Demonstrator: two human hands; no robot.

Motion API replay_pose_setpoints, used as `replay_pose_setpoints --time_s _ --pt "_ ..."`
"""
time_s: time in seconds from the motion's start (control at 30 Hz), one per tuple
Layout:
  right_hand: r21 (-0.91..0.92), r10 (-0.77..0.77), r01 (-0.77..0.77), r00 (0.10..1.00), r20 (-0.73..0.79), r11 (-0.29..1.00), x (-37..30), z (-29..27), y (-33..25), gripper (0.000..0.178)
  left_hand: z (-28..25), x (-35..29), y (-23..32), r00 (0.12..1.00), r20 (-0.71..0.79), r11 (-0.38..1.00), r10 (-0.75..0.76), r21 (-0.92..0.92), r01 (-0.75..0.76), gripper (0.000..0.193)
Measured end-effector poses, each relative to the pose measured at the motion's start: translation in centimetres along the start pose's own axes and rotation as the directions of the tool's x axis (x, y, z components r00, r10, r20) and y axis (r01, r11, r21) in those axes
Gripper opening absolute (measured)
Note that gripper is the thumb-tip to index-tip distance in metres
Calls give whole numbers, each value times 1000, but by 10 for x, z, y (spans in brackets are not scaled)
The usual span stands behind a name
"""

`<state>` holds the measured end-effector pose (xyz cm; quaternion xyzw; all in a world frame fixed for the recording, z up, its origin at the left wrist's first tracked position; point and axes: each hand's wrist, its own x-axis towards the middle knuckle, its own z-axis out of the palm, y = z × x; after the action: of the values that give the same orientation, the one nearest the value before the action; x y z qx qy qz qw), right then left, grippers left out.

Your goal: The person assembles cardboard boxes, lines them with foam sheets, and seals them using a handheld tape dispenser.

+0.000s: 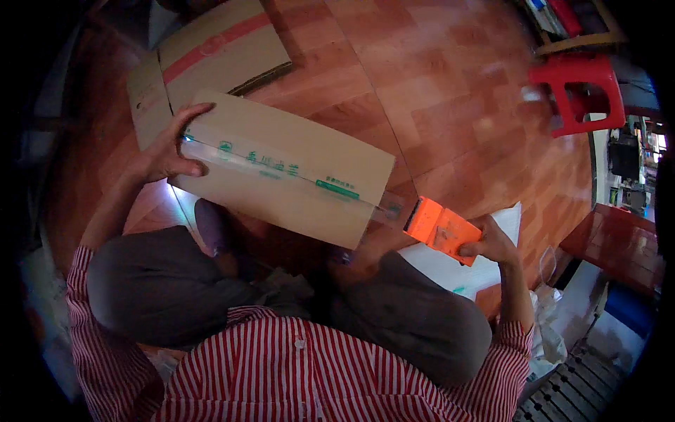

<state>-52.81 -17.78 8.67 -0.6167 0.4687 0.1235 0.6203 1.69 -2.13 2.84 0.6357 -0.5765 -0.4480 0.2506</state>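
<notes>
Left hand (167, 153): spread wide, gripping the left end of a cardboard box (295, 144) before the knees (151, 281). Right hand (494, 243): curled round an orange tape dispenser (439, 226), just off the box's right end; clear tape (394, 207) between.

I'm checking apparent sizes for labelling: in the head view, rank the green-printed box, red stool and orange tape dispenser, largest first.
1. Green-printed box
2. Red stool
3. Orange tape dispenser
Apparent size only; the stool is farther.
</notes>
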Motion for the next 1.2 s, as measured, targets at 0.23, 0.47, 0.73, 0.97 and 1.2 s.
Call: replay_pose_setpoints --time_s 0.23,0.47,0.73,0.97,1.2 --pt "-94 107 -113 992 -74 989 -22 -17 38 38 5 1 9 995 0 993 -100 -55 100 110" --pt "-111 148 -157 985 -84 981 -31 -20 70 37 8 4 17 993 -12 993 -120 -12 120 112" --pt "-299 -61 30 994 -96 954 37 3 81 46 10 2 14 996 -35 996 -84 -28 83 116" --pt "-324 98 -102 995 -29 941 72 33 17 48 22 -1 25 983 -140 951 -122 -299 76 79" --pt "-459 52 -103 991 -123 883 82 51 -21 44 35 1 19 961 -237 967 -141 -241 82 65"
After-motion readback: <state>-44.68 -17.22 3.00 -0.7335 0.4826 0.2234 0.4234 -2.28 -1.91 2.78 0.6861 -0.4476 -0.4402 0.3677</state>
